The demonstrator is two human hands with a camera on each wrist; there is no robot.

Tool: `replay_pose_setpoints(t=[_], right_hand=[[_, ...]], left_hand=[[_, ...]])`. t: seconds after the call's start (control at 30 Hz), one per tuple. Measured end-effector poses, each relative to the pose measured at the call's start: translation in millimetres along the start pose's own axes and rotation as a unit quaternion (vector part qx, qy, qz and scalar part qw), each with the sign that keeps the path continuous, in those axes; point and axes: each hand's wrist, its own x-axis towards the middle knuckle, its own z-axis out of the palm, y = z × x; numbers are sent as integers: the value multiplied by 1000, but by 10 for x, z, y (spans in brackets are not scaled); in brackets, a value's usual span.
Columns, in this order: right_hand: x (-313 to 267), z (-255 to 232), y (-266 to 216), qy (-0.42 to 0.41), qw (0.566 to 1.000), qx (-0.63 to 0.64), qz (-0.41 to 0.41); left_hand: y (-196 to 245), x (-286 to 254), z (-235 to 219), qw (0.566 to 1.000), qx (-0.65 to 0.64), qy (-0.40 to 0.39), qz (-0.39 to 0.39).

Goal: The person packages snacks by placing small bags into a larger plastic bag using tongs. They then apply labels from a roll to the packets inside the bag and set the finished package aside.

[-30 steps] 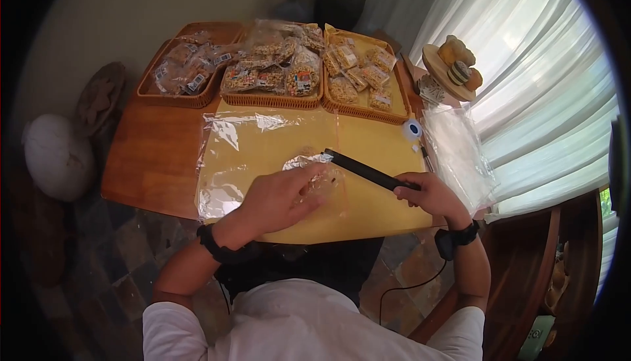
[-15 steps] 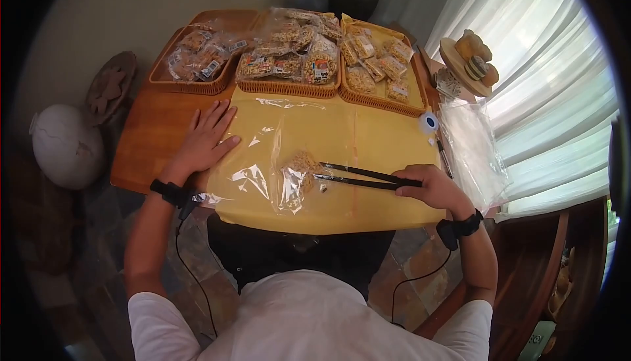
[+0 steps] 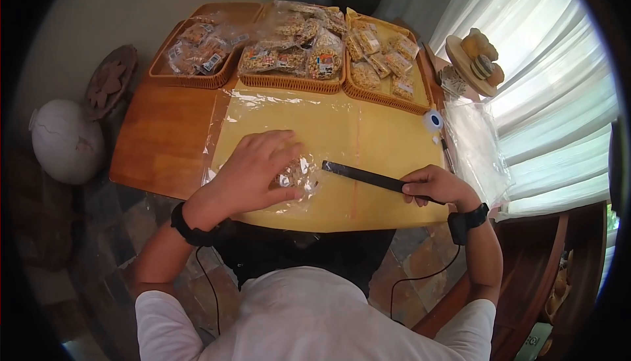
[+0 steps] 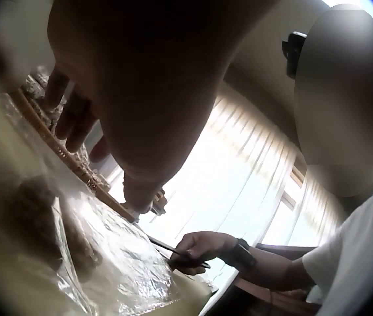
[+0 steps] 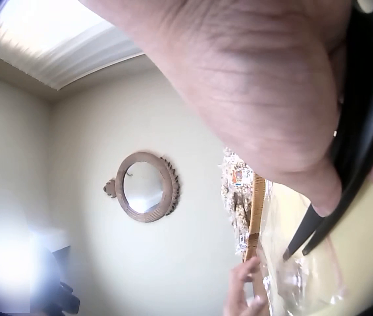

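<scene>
My right hand (image 3: pixel 434 187) grips black tongs (image 3: pixel 368 177) by the rear end. They point left, and their arms look close together in the head view. In the right wrist view the two narrow tips stand slightly apart over clear film. My left hand (image 3: pixel 256 170) arches over a clump of snack (image 3: pixel 296 175) inside a large clear plastic bag (image 3: pixel 328 114). In the left wrist view its fingers (image 4: pixel 78 125) hang loosely bent above the bag. Part of the clump is hidden behind the hand in the head view.
Wicker baskets (image 3: pixel 289 86) of packaged snacks line the table's back. A tape roll (image 3: pixel 433 120) and a pen (image 3: pixel 447 154) lie at the right edge, beside a stack of clear bags (image 3: pixel 473 150). A yellow sheet (image 3: pixel 401 144) covers much of the wooden table (image 3: pixel 161 137).
The left hand first moved out to the table's left side and lay flat there, then came back over the clump. The tongs opened over the clump, then came together and drew slightly right.
</scene>
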Motion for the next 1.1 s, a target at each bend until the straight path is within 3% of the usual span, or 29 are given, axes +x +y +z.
replay_pose_setpoints(t=[0.03, 0.1, 0.17, 0.23, 0.37, 0.53, 0.57, 0.63, 0.67, 0.7, 0.77, 0.83, 0.9, 0.93, 1.0, 1.1], right_hand=[[15, 17, 28, 1, 1000, -3, 3], [66, 51, 22, -35, 999, 10, -20], [114, 113, -42, -39, 999, -5, -24], [139, 160, -57, -38, 999, -20, -29], [189, 178, 21, -26, 999, -12, -31], [195, 179, -10, -20, 999, 9, -37], [206, 176, -13, -20, 999, 4, -42], [242, 158, -8, -37, 999, -10, -35], [253, 171, -68, -37, 998, -8, -43], [281, 158, -97, -34, 998, -9, -45], [309, 136, -76, -29, 998, -27, -56], [253, 91, -89, -18, 998, -35, -47], [236, 52, -96, -7, 998, -43, -43], [236, 35, -84, -15, 998, -44, -45], [240, 63, -128, -30, 998, -39, -43], [239, 138, -153, -35, 998, -22, -38]], left_hand=[[60, 33, 61, 1000, -3, 3, -1], [429, 261, 17, 992, 36, -23, -115], [849, 293, 408, 994, 64, 49, -72], [998, 422, 630, 991, 84, -49, -93], [938, 437, 1056, 985, 85, -88, -121], [844, 288, 1158, 992, 113, 39, -30], [840, 289, 1116, 992, 117, 44, -33], [860, 282, 1040, 995, 46, 75, 38], [863, 268, 887, 997, 21, 44, 55], [767, 245, 772, 997, 24, 46, 58], [418, 106, 527, 983, -97, 109, 112], [-137, -199, 176, 993, -69, 80, 43], [-581, -476, -132, 995, -83, -22, -50], [-624, -551, -149, 995, -84, -27, -48], [-651, -672, -172, 987, -6, -149, -56], [-558, -656, 126, 990, -6, -137, -27]])
